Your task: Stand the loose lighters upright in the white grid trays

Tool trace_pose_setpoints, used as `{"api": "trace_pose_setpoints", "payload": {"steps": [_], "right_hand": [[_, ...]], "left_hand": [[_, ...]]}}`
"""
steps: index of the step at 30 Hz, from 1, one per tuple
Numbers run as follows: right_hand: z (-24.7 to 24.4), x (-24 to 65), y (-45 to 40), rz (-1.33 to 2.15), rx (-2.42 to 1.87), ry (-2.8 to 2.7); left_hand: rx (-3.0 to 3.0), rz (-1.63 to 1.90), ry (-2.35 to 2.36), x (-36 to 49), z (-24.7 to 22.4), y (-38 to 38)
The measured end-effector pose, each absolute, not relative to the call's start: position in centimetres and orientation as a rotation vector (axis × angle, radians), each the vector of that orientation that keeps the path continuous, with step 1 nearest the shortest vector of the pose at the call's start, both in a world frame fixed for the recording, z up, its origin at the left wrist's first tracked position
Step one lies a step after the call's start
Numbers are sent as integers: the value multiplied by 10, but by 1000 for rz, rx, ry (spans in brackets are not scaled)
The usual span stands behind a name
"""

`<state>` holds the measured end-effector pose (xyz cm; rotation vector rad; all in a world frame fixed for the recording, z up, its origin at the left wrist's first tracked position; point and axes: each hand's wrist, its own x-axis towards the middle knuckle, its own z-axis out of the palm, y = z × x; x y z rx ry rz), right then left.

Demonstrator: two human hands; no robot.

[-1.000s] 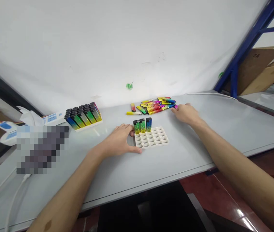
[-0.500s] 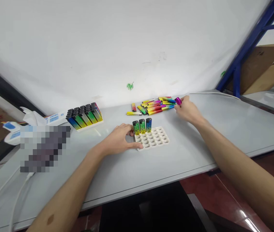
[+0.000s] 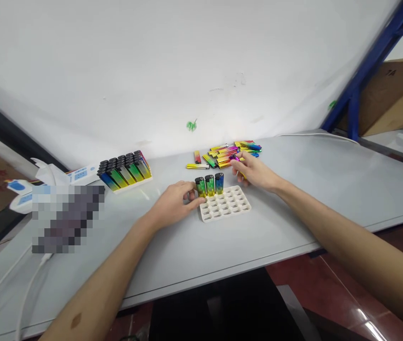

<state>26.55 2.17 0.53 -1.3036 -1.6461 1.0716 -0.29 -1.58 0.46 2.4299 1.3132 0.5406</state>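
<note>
A white tray with rows of slots (image 3: 224,213) lies on the table before me. Three lighters stand upright in its far left row: a green one (image 3: 200,187), another green one (image 3: 209,185) and a blue one (image 3: 219,183). My left hand (image 3: 178,202) is closed at the tray's left edge, its thumb on the rim and its curled fingers beside the first lighter. Between the fingers of my right hand (image 3: 253,171) is a shiny purple and yellow lighter (image 3: 236,158), partly hidden, held above the table just behind the tray. Behind that hand lies a loose pile of metallic-coloured lighters (image 3: 224,150).
A full rack of lighters (image 3: 125,171) stands to the left. Further left are a white power strip (image 3: 80,176), a tissue (image 3: 50,171), a blurred-out dark object (image 3: 69,218) and white cables (image 3: 27,289). A wall closes off the back. Cardboard (image 3: 386,102) leans at the right behind a blue frame (image 3: 354,109).
My right hand has come left and nearer from the pile's right end, bringing the purple lighter along. My left thumb has slid back along the tray's edge.
</note>
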Motion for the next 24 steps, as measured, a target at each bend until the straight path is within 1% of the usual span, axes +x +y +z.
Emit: {"api": "trace_pose_setpoints", "payload": {"steps": [3,6,9,13,24], "right_hand": [[4,264,21,1112,-1248,-1635],[6,264,21,1183,-1204,-1508],[8,265,23,1268,-1211,-1374],[14,267,23,1295,-1212,-1278],[15,264,22,1308,-1170,-1312]], "left_hand": [[2425,582,1331,-2,4,-15],[2419,599,1355,-3,4,-14],[2410,599,1366,-4,4,-14],[2407,585,1374,-5,6,-15],[2425,538,1403,-3,5,-17]]}}
